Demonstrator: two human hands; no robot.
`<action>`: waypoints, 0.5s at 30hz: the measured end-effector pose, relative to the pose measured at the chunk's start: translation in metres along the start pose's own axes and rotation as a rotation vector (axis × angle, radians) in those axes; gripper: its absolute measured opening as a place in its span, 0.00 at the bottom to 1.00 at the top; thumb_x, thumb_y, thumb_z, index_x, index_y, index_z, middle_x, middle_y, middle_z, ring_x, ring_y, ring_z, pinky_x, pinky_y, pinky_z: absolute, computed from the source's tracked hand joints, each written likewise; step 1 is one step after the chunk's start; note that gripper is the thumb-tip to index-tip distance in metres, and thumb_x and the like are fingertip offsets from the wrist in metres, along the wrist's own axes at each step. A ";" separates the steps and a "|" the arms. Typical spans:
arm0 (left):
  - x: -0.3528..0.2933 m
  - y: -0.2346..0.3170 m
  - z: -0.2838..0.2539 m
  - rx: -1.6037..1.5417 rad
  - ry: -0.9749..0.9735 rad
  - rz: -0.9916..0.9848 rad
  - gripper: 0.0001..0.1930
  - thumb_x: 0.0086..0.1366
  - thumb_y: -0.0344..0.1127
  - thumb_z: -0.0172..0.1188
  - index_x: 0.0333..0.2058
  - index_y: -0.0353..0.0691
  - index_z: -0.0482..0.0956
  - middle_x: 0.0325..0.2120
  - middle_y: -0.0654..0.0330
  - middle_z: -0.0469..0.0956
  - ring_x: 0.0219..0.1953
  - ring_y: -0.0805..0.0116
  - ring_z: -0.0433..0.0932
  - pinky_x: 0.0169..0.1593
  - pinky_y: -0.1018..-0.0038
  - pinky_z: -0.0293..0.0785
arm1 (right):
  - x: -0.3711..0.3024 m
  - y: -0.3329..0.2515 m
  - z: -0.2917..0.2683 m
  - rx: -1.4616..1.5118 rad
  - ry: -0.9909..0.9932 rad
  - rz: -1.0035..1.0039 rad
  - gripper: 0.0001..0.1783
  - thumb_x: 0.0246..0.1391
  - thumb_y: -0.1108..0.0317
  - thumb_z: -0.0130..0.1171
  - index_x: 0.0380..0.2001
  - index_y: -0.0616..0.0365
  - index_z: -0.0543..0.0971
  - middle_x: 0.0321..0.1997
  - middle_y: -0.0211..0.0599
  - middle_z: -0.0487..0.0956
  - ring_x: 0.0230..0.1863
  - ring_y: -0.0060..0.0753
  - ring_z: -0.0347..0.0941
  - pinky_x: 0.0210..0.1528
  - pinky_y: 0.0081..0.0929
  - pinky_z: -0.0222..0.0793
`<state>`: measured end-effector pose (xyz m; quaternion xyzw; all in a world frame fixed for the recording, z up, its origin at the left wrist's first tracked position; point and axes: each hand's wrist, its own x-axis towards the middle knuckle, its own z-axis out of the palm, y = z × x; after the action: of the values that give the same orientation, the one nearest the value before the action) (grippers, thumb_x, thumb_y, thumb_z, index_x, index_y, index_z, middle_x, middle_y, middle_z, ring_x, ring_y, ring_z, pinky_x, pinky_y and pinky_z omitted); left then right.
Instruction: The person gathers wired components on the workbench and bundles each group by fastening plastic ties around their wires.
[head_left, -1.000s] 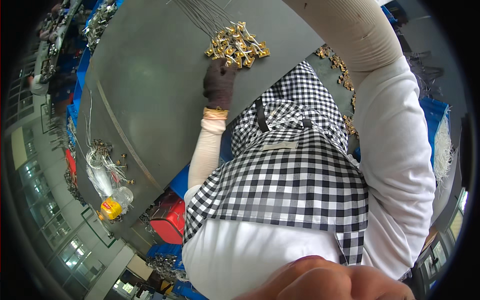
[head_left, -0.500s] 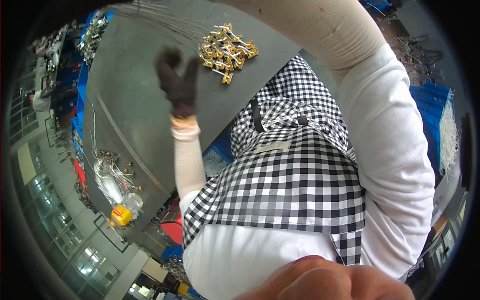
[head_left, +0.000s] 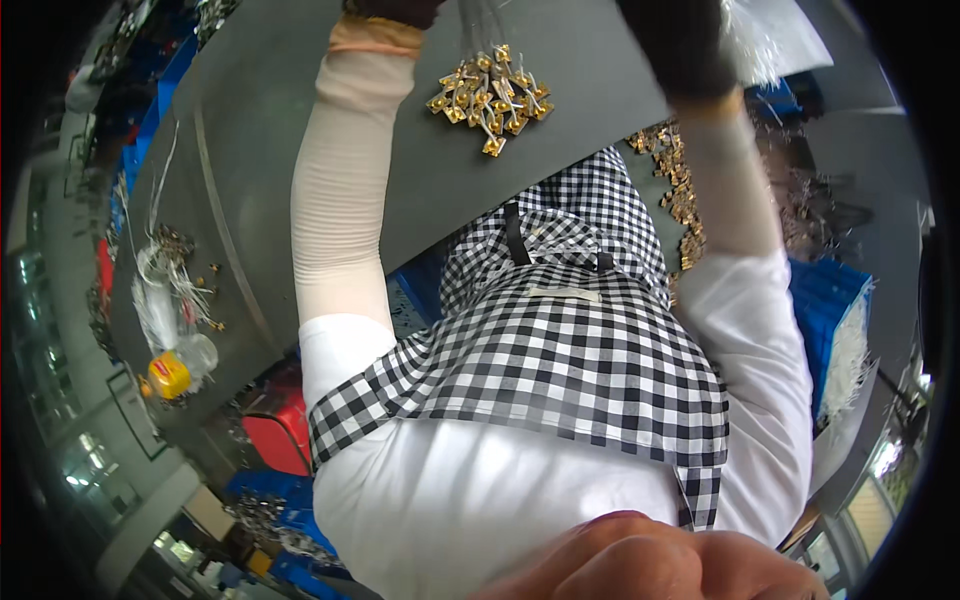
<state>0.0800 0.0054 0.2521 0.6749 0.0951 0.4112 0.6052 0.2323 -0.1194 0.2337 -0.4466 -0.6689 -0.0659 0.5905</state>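
Note:
A bunch of small gold-coloured connectors on thin grey cables lies on the dark grey table. My left hand, in a dark glove, is at the top edge just left of these cables, with its fingers cut off by the picture. Over to their right is my right hand, also dark-gloved, blurred and cropped at the top. Whether either hand holds anything is hidden.
At the far left of the table lie a cable bundle and a clear bottle with a yellow label. Many gold parts lie beyond the right table edge. A blue bin of white strands stands at right, a red case below left.
My left hand, open beside the connectors before, has moved up to the top edge. My right arm has swung down to the right, bringing the gloved hand into view. The view has shifted.

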 end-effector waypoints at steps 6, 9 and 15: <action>0.002 -0.004 -0.005 -0.015 0.075 -0.033 0.22 0.74 0.50 0.57 0.30 0.35 0.82 0.10 0.70 0.64 0.10 0.78 0.60 0.17 0.76 0.60 | -0.176 0.011 0.077 -0.262 -0.669 0.750 0.19 0.65 0.57 0.59 0.56 0.48 0.81 0.49 0.42 0.85 0.47 0.41 0.83 0.50 0.34 0.77; 0.004 -0.006 -0.004 -0.071 0.086 -0.050 0.21 0.73 0.49 0.57 0.30 0.35 0.83 0.10 0.70 0.64 0.11 0.78 0.62 0.17 0.76 0.63 | -0.194 0.027 0.105 -0.396 -0.518 0.773 0.19 0.63 0.54 0.54 0.52 0.45 0.81 0.43 0.42 0.85 0.45 0.51 0.82 0.48 0.44 0.76; 0.006 -0.008 -0.004 -0.081 0.060 -0.022 0.21 0.72 0.49 0.59 0.29 0.36 0.83 0.11 0.70 0.65 0.11 0.78 0.62 0.17 0.75 0.62 | -0.186 0.031 0.115 -0.448 -0.741 0.972 0.17 0.62 0.54 0.54 0.49 0.48 0.81 0.42 0.47 0.84 0.44 0.52 0.82 0.47 0.47 0.75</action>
<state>0.0837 0.0144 0.2477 0.6361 0.1038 0.4280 0.6336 0.1511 -0.1273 0.0280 -0.8039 -0.5199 0.2294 0.1759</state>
